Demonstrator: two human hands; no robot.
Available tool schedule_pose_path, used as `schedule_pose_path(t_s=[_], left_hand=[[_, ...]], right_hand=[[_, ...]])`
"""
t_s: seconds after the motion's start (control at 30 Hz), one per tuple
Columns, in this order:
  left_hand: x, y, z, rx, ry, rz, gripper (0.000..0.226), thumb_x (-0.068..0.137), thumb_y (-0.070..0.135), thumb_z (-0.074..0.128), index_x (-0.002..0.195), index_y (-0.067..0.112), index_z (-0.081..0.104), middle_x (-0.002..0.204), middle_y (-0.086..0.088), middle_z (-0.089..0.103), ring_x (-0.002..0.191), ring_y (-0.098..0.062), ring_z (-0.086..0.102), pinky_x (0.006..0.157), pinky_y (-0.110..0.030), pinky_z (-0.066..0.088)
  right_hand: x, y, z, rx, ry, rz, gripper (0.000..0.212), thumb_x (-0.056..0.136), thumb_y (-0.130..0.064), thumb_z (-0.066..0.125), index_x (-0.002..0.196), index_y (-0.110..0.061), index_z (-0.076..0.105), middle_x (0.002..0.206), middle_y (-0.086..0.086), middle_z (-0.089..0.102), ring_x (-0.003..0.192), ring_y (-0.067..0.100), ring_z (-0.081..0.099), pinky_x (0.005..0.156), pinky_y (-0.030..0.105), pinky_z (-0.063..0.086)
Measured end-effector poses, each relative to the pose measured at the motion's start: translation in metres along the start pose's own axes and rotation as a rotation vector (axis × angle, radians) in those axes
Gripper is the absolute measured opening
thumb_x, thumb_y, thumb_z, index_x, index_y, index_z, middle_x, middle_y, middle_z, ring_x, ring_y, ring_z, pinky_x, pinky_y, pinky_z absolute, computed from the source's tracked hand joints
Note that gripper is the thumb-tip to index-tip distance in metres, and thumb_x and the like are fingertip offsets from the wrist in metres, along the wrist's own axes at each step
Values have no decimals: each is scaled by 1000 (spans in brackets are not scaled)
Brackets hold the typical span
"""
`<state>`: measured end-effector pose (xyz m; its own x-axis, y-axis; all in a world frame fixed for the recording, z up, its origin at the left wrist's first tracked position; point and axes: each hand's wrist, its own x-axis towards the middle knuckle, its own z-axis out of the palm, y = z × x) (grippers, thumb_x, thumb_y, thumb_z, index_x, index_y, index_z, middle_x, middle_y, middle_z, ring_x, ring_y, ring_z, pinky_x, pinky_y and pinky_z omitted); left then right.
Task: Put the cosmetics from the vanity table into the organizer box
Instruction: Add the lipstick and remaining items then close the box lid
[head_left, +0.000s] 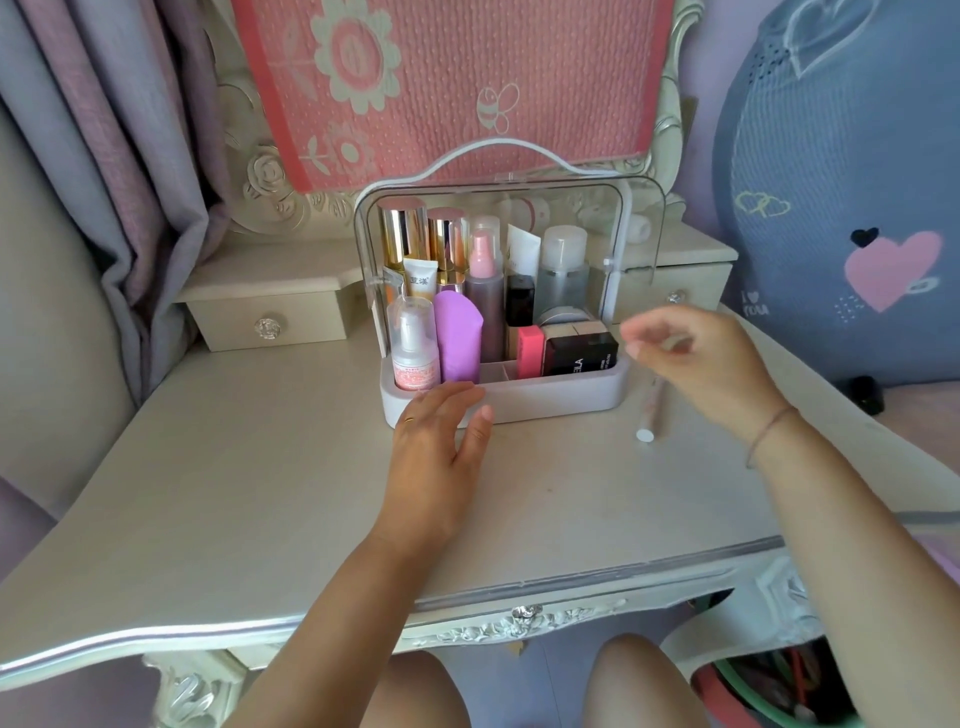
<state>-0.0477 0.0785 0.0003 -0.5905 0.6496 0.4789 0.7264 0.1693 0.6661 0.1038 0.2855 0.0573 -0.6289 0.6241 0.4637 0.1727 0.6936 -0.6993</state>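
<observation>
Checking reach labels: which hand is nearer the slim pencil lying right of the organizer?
Right. The right hand is over the pencil's far end; the left hand is left of it, at the organizer's front.

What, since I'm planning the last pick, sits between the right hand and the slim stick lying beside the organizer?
Nothing visible does. The right hand is over the far end of the slim stick on the table beside the organizer; blur hides whether they touch.

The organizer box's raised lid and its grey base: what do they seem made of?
The raised see-through lid looks like clear glossy hard plastic: cosmetic bottles show through it. The grey rounded base seems matte plastic, evenly dull; a rubbery coating is possible.
</observation>
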Motion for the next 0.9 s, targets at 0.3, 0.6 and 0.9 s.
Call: schedule_pose_path(t_s=[0.3,0.6,0.9], left_hand=[[0,1,0,18,-5,11,35,92,33,47,111,12,67,119,-5,64,115,-22,55,103,-36,40],[-1,1,0,29,-8,5,30,93,29,51,111,12,68,120,-5,63,116,-21,54,104,-37,40],[0,1,1,13,4,-1,30,93,29,51,109,11,68,119,-5,63,115,-22,55,103,-42,40]], right_hand=[[-42,27,21,-367,-92,407,47,70,-51,71,93,-22,42,81,-16,53,76,13,52,62,29,36],[-48,26,17,-423,262,258,10,80,-11,56,87,-9,63,89,14,65,76,32,54,64,29,35],[-18,-39,-7,333,371,14,9,89,-10,60,96,-10,66,74,4,66,57,2,66,59,14,53]])
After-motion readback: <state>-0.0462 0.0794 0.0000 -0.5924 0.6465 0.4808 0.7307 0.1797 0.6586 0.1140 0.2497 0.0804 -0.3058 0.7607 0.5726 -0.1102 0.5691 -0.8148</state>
